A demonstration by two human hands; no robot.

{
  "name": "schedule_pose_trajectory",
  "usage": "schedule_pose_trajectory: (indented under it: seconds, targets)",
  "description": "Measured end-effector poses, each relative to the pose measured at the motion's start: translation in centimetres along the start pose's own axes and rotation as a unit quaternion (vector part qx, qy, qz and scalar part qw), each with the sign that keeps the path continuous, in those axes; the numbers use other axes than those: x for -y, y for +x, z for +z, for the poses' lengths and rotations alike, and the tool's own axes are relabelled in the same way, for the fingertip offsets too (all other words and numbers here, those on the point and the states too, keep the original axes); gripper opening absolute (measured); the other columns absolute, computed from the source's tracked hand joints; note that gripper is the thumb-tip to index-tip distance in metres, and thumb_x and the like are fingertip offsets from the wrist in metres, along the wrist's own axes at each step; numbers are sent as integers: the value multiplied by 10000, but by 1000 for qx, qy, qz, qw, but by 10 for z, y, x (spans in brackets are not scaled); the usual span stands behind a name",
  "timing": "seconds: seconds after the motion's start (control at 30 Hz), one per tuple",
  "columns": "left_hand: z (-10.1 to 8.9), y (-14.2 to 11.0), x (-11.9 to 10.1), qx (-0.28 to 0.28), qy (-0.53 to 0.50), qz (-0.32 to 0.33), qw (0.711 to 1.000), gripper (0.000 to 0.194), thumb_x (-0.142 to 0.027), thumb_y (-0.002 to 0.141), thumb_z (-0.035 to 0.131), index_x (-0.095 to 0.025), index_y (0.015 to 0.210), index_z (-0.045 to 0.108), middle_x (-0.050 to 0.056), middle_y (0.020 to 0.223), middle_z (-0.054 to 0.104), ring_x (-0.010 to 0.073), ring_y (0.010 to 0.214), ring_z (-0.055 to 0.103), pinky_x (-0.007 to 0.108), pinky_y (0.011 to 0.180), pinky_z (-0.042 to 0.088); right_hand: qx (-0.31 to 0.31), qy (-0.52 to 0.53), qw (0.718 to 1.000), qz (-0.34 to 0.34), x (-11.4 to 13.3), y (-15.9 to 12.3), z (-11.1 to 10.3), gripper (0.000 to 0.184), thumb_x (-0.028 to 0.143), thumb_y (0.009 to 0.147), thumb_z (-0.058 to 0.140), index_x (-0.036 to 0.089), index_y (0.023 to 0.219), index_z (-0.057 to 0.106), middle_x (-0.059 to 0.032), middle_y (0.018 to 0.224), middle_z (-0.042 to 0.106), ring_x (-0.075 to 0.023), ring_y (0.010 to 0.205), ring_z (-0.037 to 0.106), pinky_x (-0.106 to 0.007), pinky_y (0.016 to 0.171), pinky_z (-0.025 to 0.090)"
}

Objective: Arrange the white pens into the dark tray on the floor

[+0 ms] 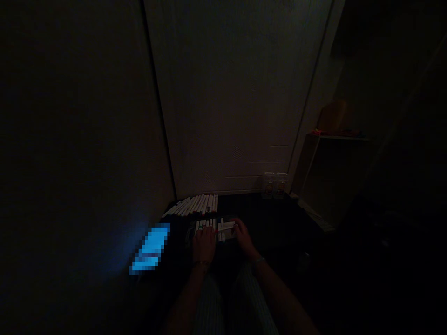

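Note:
In the dim light, my right hand (243, 235) is closed on a white marker (226, 227), which lies sideways with its red end pointing left. Below it is a clear case (189, 235) with several white markers (206, 223) standing side by side in its left part and a few more in the right part. My left hand (204, 241) rests over the left group, its fingers laid out on the markers and partly covering them. Farther back, a loose row of white markers (199, 204) with coloured ends lies fanned on the dark table.
A glowing blue screen (151, 249), pixelated, is at the left. Two clear containers (274, 185) with labels stand by the wall at the back right of the dark table (272, 228). A cabinet (335, 163) with orange items on top stands farther right.

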State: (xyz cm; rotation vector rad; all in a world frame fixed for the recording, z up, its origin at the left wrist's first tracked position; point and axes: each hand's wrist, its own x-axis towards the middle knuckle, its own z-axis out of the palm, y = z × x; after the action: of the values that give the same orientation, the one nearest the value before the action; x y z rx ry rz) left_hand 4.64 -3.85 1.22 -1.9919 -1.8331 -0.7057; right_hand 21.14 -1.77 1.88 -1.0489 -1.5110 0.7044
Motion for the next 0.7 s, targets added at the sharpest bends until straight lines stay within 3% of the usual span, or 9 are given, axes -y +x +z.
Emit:
schedule_pose_trajectory:
  seconds: [0.13, 0.33, 0.57, 0.7]
  targets:
    - [-1, 0, 0, -4, -1, 11, 1000, 319, -227, 868, 333, -176, 1049, 591, 104, 1079, 575, 240, 961, 477, 390, 808, 385, 0, -59, 998, 9, -4, 1, 0, 308, 286, 855, 329, 238, 1003, 595, -5, 937, 618, -152, 879, 540, -262, 795, 389]
    - [-4, -2, -2, -10, 35, 18, 999, 328, -219, 870, 333, -177, 1107, 555, 118, 1148, 535, 256, 1020, 459, 396, 826, 369, -14, -167, 986, 16, -11, 3, 1, 309, 293, 878, 304, 277, 938, 607, 22, 969, 620, -146, 971, 505, -329, 935, 255]
    - [-7, -2, -2, 14, 26, -9, 1000, 342, -213, 879, 297, -178, 1120, 536, 108, 1155, 540, 240, 980, 475, 386, 773, 363, -40, -168, 985, 19, -14, 3, 2, 270, 376, 862, 385, 268, 962, 612, 8, 973, 628, -159, 966, 511, -333, 933, 254]
    - [-7, -2, -3, 13, 11, -15, 1000, 343, -243, 887, 283, -165, 1097, 543, 113, 1118, 554, 235, 952, 476, 372, 755, 359, -25, -147, 989, 15, -14, 3, 0, 318, 351, 891, 324, 298, 983, 623, 16, 925, 633, -163, 950, 515, -346, 942, 247]
